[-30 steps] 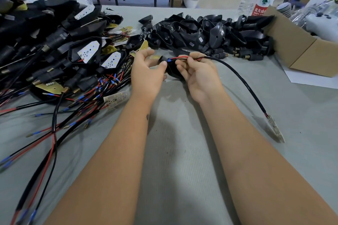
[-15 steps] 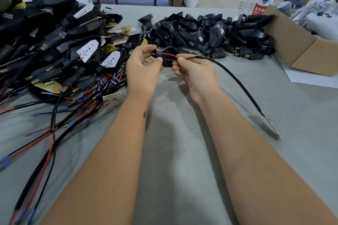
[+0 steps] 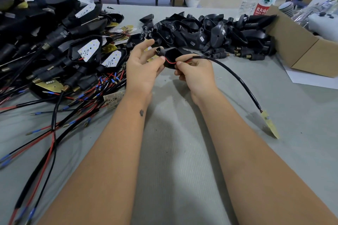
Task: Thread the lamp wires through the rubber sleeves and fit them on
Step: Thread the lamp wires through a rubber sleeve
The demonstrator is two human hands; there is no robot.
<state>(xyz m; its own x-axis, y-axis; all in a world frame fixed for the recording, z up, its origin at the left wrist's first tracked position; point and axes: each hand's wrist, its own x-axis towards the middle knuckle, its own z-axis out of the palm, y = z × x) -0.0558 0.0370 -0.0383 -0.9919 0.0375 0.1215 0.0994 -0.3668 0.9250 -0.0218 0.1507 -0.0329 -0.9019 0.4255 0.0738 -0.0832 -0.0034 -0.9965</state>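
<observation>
The cardboard box (image 3: 300,49) at the table's right edge holds white stuff. My left hand (image 3: 141,68) and right hand (image 3: 196,74) pinch a red wire (image 3: 170,62) at the black sleeve (image 3: 171,55).

Bare forearms, no sleeves — a small dark tattoo (image 3: 141,112) marks the left wrist.

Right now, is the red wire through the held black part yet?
Partly in: the red wire runs into the black part; left hand and right hand hold them. Exit end hidden.
</observation>
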